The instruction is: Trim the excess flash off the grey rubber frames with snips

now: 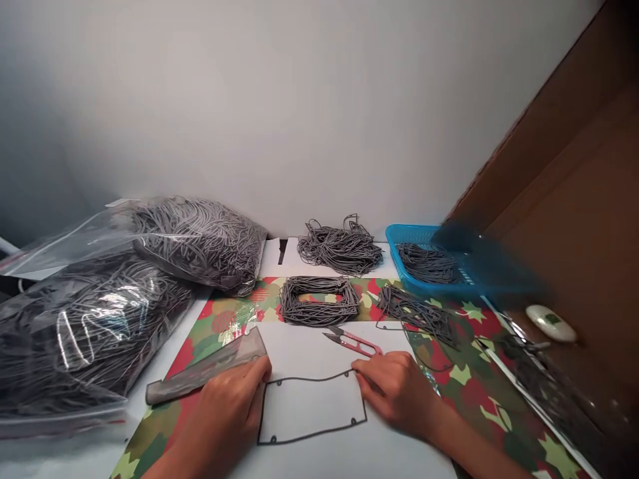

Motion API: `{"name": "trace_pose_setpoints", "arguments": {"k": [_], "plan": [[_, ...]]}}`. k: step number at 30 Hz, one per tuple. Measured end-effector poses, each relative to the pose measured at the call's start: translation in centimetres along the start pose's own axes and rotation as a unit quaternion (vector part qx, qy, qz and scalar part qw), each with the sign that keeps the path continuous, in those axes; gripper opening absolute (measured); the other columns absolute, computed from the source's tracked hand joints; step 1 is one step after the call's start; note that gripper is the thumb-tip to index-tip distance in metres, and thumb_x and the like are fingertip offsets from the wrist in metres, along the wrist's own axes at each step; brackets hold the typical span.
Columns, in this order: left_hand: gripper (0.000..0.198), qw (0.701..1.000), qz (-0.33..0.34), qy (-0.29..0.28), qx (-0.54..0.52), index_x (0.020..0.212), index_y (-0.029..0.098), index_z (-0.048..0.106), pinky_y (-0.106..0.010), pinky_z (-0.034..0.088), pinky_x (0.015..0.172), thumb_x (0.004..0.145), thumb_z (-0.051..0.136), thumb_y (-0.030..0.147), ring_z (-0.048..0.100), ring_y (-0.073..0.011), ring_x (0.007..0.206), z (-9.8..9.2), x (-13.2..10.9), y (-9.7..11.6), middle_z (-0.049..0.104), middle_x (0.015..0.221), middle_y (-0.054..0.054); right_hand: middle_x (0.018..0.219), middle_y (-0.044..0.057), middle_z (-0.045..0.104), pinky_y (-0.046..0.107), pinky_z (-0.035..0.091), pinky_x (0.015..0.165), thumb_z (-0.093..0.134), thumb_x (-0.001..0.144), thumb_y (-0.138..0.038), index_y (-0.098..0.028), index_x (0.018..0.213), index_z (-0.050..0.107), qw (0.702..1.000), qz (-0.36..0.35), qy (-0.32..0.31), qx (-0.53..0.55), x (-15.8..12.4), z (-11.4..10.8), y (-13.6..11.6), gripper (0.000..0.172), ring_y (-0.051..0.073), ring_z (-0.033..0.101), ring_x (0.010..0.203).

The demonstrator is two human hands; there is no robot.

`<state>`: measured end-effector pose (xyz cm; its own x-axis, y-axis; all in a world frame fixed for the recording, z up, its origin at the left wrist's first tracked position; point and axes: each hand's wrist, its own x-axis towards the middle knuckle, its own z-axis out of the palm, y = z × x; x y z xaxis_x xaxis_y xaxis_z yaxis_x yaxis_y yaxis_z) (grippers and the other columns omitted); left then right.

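Observation:
A thin dark grey rectangular rubber gasket [309,435], with small loops near its corners, lies spread over a white sheet [309,352]. At its upper left corner is my left hand [227,402], fingers curled and pressed down; the fingertips are partly hidden. My right hand [392,392] pinches the gasket near its upper right corner. Just above the right hand lie thread snips [357,344] with pink handles, blades pointing left. A neat rectangular stack of similar gaskets [319,311] rests beyond the sheet. Beside my left hand lies a long grey translucent plastic piece [207,369].
Two clear bags full of grey gaskets, one behind [200,239] and one in front [90,332], fill the left side. A tangled gasket pile [339,249] sits by the wall. To the right are a loose heap [419,314], a blue basket [391,234] and a white oval object [550,323].

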<state>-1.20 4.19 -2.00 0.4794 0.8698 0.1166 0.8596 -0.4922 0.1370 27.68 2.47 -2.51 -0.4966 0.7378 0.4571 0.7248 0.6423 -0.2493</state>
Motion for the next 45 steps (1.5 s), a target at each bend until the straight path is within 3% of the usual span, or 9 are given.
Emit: {"name": "trace_pose_setpoints", "arguments": {"k": [4,6,12,17,24,29,38,42,45], "plan": [[0.026,0.990,0.080,0.102,-0.049,0.100,0.020,0.059,-0.026,0.052,0.058,0.092,0.035,0.015,0.070,-0.0171,0.070,-0.3,-0.4,-0.3,0.071,0.087,-0.005,0.057,0.000,0.062,0.024,0.032,0.055,0.043,0.096,-0.020,-0.017,0.089,0.066,1.000,-0.004,-0.004,0.005,-0.1,-0.1,0.1,0.024,0.011,0.052,0.049],[0.026,0.986,0.106,0.120,-0.040,0.105,0.020,0.060,-0.026,0.053,0.060,0.092,0.037,0.018,0.070,-0.0175,0.072,-0.4,-0.4,0.0,0.070,0.092,-0.005,0.057,0.000,0.062,0.023,0.034,0.056,0.043,0.097,-0.020,-0.017,0.088,0.066,1.000,-0.006,-0.006,0.005,-0.2,-0.1,0.2,0.025,0.011,0.054,0.050],[0.025,0.988,0.099,0.112,-0.038,0.099,0.018,0.060,-0.028,0.050,0.057,0.096,0.036,0.021,0.067,-0.0171,0.067,-0.5,-0.1,0.6,0.065,0.086,-0.005,0.060,0.000,0.065,0.023,0.036,0.057,0.045,0.097,-0.021,-0.017,0.085,0.067,1.000,0.001,-0.015,0.006,-0.3,-0.2,0.4,0.026,0.010,0.056,0.052],[0.027,0.993,0.058,0.095,-0.037,0.090,0.018,0.061,-0.029,0.047,0.055,0.098,0.036,0.026,0.064,-0.0163,0.063,-1.2,-0.1,-0.5,0.063,0.085,-0.004,0.063,-0.001,0.067,0.025,0.034,0.056,0.047,0.095,-0.018,-0.017,0.083,0.067,1.000,0.009,-0.017,0.005,-0.2,-0.4,0.4,0.023,0.010,0.056,0.051],[0.029,0.989,0.047,0.140,0.000,0.095,0.023,0.069,-0.025,0.036,0.046,0.097,0.042,0.030,0.060,-0.0131,0.057,-2.1,-0.1,-2.0,0.065,0.084,-0.002,0.062,-0.002,0.067,0.027,0.032,0.053,0.048,0.093,-0.017,-0.017,0.085,0.066,1.000,-0.006,-0.008,-0.001,0.0,-0.6,0.2,0.020,0.011,0.054,0.049],[0.027,0.993,0.067,0.091,-0.028,0.097,0.024,0.069,-0.025,0.041,0.052,0.097,0.043,0.033,0.058,-0.0134,0.061,-1.2,-0.3,-1.4,0.062,0.087,-0.002,0.063,-0.001,0.068,0.027,0.032,0.053,0.050,0.092,-0.017,-0.016,0.084,0.067,1.000,-0.008,-0.003,-0.004,0.0,-0.6,0.2,0.019,0.012,0.055,0.049],[0.028,0.995,0.063,0.069,-0.037,0.088,0.022,0.063,-0.026,0.044,0.056,0.098,0.039,0.031,0.060,-0.0160,0.066,-0.8,-0.3,-0.8,0.062,0.085,-0.003,0.059,-0.001,0.064,0.025,0.034,0.053,0.048,0.094,-0.017,-0.017,0.082,0.063,1.000,-0.013,0.000,-0.004,0.1,-0.6,0.2,0.019,0.011,0.056,0.050],[0.026,0.992,0.075,0.091,-0.045,0.084,0.021,0.056,-0.025,0.043,0.052,0.099,0.036,0.027,0.060,-0.0154,0.062,-1.1,-0.2,-0.4,0.062,0.079,-0.002,0.054,-0.003,0.058,0.025,0.032,0.048,0.045,0.095,-0.013,-0.018,0.084,0.058,0.999,-0.026,0.029,-0.010,0.2,-0.7,0.1,0.017,0.010,0.050,0.044],[0.013,0.979,0.101,0.163,-0.072,0.093,0.021,0.053,-0.024,0.044,0.056,0.098,0.041,0.019,0.060,-0.0143,0.066,-1.5,-0.5,-0.1,0.061,0.082,-0.002,0.057,-0.002,0.058,0.024,0.032,0.048,0.044,0.095,-0.010,-0.018,0.094,0.053,0.995,-0.042,0.095,-0.008,-0.2,-0.9,0.2,0.012,0.010,0.048,0.045]]}}
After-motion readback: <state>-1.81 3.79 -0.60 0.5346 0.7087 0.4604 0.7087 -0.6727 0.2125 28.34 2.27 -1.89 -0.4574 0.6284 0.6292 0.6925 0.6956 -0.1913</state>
